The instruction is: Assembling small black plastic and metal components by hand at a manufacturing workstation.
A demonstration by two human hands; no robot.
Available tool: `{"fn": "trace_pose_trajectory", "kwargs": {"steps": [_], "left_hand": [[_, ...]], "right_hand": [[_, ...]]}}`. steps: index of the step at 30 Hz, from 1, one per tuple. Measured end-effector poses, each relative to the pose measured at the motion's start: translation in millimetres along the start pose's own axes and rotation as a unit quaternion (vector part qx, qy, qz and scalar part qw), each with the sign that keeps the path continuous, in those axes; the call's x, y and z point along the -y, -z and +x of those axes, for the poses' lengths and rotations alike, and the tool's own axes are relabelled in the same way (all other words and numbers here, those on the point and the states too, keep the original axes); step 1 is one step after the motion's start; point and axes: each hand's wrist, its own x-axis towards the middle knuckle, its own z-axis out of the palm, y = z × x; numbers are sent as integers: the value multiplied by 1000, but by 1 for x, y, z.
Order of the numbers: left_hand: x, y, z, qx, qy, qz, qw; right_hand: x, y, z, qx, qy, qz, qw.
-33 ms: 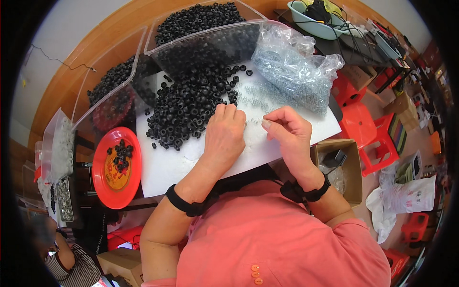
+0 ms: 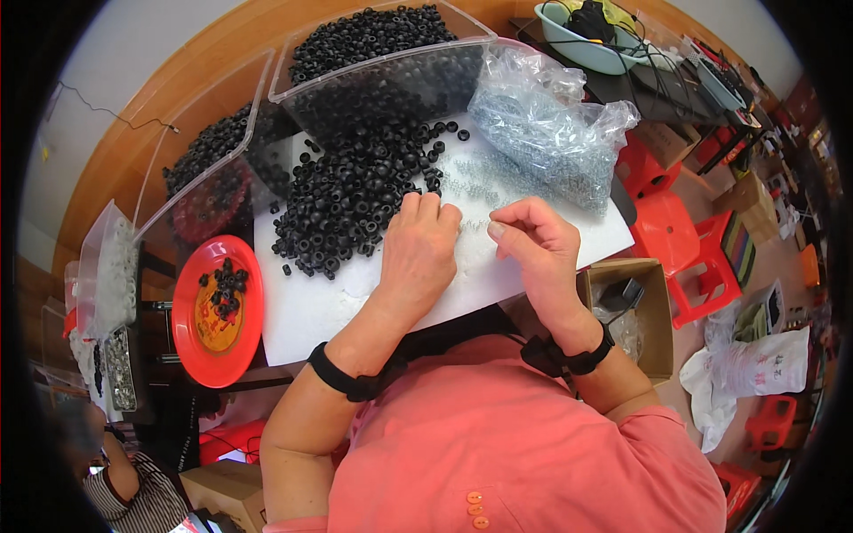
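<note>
My left hand (image 2: 419, 246) is at the near right edge of a heap of small black ring-shaped parts (image 2: 342, 195), its fingers curled down and closed. What they hold, if anything, is hidden beneath them. Just to the right, my right hand (image 2: 540, 249) is in a pinch, thumb against forefinger; anything between the tips is too small to make out. Beyond both hands, many tiny metal pieces, like small springs (image 2: 484, 178), lie scattered over the white tabletop (image 2: 306, 324). A clear plastic bag (image 2: 551, 133) full of similar silvery pieces rests at the far right.
Clear bins (image 2: 382, 67) of black parts stand behind the heap and at its left (image 2: 204, 178). A red plate (image 2: 188, 355) with some black parts is at the left edge. Right of the table are a cardboard box (image 2: 656, 333) and red stools (image 2: 662, 226). Another person (image 2: 142, 493) is at lower left.
My left hand's fingers have shifted very slightly; my right hand stays in its pinch. Nothing else visibly differs.
</note>
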Motion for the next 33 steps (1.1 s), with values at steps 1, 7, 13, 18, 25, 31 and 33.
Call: {"fn": "trace_pose_trajectory", "kwargs": {"steps": [1,7,13,18,25,31,33], "left_hand": [[-2,0,0,2,-2,8,1000],[-3,-3,0,5,-19,22,1000],[-4,0,-1,-11,-20,27,999],[-5,29,-4,23,149,-317,936],[-4,69,-37,92,366,-602,704],[10,85,-56,28,287,-393,873],[16,91,-48,-61,110,-22,992]], "right_hand": [[0,0,0,1,1,0,1000],[-2,-1,-4,15,8,-17,1000],[-2,-2,-4,35,-13,-36,999],[2,-7,1,83,66,-46,993],[0,-30,-1,213,51,24,975],[-3,-51,-5,255,80,-14,964],[-5,-53,-3,211,103,-70,969]]}}
